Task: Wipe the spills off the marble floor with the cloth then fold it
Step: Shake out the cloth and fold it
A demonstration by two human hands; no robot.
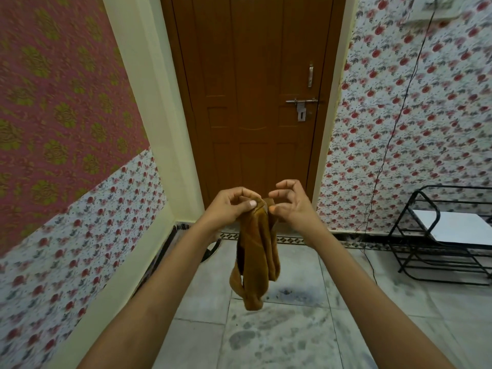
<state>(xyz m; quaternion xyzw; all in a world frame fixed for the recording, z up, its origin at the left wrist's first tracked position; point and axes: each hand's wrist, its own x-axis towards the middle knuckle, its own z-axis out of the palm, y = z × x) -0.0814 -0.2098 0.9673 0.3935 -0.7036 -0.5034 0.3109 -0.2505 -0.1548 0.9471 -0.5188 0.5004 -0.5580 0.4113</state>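
Cloth (257, 251) held bunched in the air before the door (253, 89), above the marble floor (332, 328). Top edge pinched by left hand (234, 206), thumb against fingers. Right hand (292, 206) loosely curled just beside it, thumb touching; grip cannot be told. Dark smears (288, 292) seen below. Risks judged: a single pinch could slip, dropping it; folding could be started with smears unwiped.

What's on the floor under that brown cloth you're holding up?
Below the hanging brown cloth, pinched by the left hand, the grey marble floor shows dark smudges. The tile patch directly behind the cloth is covered, so marks there cannot be seen.
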